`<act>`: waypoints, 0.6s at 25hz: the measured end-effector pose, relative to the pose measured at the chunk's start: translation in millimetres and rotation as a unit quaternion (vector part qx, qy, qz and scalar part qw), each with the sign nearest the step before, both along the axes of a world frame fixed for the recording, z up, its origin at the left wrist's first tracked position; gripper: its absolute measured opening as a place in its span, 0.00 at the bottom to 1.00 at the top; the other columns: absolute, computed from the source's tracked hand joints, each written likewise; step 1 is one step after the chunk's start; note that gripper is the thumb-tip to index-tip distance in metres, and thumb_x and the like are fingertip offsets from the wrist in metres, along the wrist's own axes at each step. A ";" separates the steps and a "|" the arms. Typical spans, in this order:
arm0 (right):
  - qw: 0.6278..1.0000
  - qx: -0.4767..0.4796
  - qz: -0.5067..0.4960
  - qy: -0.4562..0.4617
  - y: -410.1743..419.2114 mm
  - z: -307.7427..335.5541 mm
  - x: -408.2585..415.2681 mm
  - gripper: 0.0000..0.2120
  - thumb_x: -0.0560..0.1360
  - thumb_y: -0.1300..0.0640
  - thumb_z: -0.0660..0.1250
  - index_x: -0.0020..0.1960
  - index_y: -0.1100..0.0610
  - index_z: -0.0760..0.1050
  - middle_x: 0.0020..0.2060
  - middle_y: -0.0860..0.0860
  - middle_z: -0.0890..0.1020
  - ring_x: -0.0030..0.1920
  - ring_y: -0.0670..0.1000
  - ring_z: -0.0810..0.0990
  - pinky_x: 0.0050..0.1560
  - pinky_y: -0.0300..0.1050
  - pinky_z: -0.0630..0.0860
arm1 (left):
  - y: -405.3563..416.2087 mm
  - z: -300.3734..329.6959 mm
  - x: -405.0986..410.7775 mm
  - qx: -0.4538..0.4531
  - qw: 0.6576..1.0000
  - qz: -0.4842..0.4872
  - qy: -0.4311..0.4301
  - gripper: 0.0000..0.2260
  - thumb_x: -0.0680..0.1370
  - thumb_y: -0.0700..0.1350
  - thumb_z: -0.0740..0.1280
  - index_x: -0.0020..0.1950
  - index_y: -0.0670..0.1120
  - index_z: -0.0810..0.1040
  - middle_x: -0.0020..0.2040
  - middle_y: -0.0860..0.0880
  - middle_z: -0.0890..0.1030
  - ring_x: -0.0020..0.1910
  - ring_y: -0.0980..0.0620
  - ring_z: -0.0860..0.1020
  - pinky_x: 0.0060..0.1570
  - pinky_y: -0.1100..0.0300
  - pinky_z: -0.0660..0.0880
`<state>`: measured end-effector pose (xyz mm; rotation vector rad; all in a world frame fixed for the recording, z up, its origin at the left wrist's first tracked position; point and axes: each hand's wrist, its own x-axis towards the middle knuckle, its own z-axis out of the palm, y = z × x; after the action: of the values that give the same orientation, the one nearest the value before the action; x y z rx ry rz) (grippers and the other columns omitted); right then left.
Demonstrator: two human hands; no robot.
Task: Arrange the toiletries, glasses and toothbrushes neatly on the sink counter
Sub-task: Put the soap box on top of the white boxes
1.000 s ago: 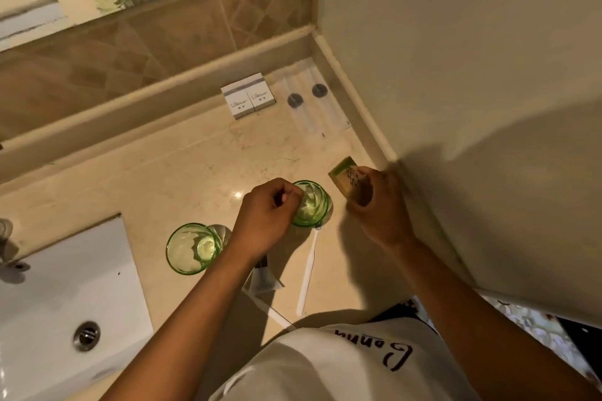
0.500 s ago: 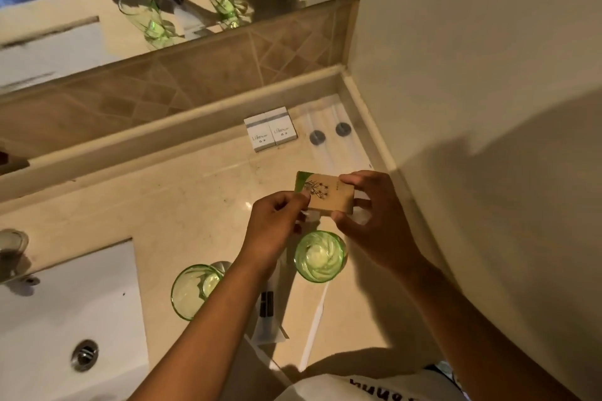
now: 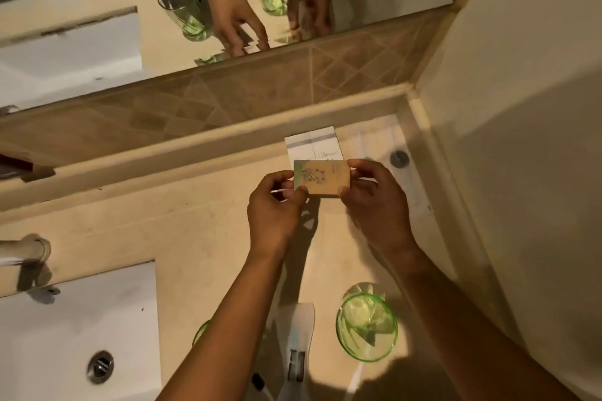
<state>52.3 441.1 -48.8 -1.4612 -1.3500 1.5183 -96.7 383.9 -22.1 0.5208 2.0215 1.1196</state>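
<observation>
Both my hands hold a small tan box (image 3: 322, 176) with a green printed design, level above the counter near the back. My left hand (image 3: 275, 205) pinches its left end and my right hand (image 3: 374, 202) pinches its right end. Just behind the box lie two white boxes (image 3: 312, 143) side by side against the back ledge. A green glass (image 3: 366, 322) stands upright near my right forearm. A second green glass (image 3: 200, 332) is mostly hidden behind my left forearm. A white sachet or tube (image 3: 301, 329) and a white toothbrush (image 3: 355, 381) lie at the near edge.
The beige counter (image 3: 195, 231) ends at a wall (image 3: 521, 172) on the right. Two clear wrapped items with dark round caps (image 3: 399, 158) lie in the back right corner. A white sink (image 3: 81, 329) with a drain and tap sits at the left. A mirror (image 3: 228, 3) hangs above the tiled backsplash.
My left hand let go of the green glass and joined my right hand on the tan box. Both hands carried the box away from me, toward the white boxes at the back.
</observation>
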 end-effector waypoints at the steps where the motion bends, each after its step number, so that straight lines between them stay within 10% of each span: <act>1: 1.000 -0.010 -0.001 0.005 9.3 -4.3 -4.8 0.20 0.73 0.63 0.74 0.62 0.50 0.76 0.60 0.49 0.82 0.59 0.48 0.83 0.56 0.58 0.83 | 6.5 -5.3 -4.2 -0.002 1.000 -0.002 0.013 0.15 0.75 0.38 0.73 0.61 0.48 0.82 0.52 0.51 0.84 0.51 0.53 0.83 0.53 0.54 0.83; 4: 1.000 -0.007 0.011 -0.019 33.6 -16.4 -17.4 0.20 0.73 0.62 0.74 0.62 0.47 0.77 0.61 0.49 0.82 0.59 0.48 0.83 0.59 0.56 0.82 | 25.0 -17.3 -14.2 -0.006 0.999 -0.003 0.049 0.19 0.74 0.37 0.73 0.64 0.48 0.81 0.58 0.50 0.81 0.49 0.63 0.79 0.51 0.64 0.79; 15: 0.982 0.051 0.061 -0.169 80.2 -34.0 -47.6 0.26 0.76 0.59 0.72 0.72 0.51 0.72 0.64 0.49 0.76 0.57 0.48 0.78 0.59 0.46 0.80 | 75.8 -47.0 -33.4 -0.021 1.000 0.020 0.004 0.15 0.79 0.45 0.68 0.65 0.47 0.82 0.58 0.49 0.83 0.54 0.52 0.82 0.60 0.48 0.80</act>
<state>4.7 521.3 -82.8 -1.6496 -1.7170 1.2908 -130.1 459.7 -69.1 0.4651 2.0656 1.0974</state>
